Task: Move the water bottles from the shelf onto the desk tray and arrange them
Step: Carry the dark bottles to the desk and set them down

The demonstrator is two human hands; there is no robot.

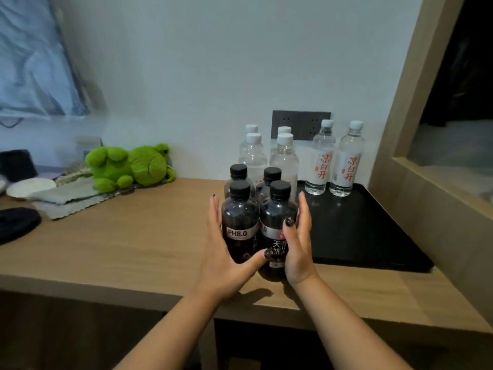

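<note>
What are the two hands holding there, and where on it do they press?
The cluster of four dark black-capped bottles, squeezed between both palms: left hand on the left side, right hand on the right, at label height.

A bedroom or hotel room: wooden desk point(133, 252), plush frog point(133, 166), wall sockets point(301, 125), bedding point(34, 62).

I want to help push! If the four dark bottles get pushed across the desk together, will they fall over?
Probably not, if pushed low and slowly. The dark bottles look full, so likely heavy and steady. They are tall and narrow, though, so a shove near the caps could tip one. The left hand and right hand bracket the cluster, which should help.
</note>
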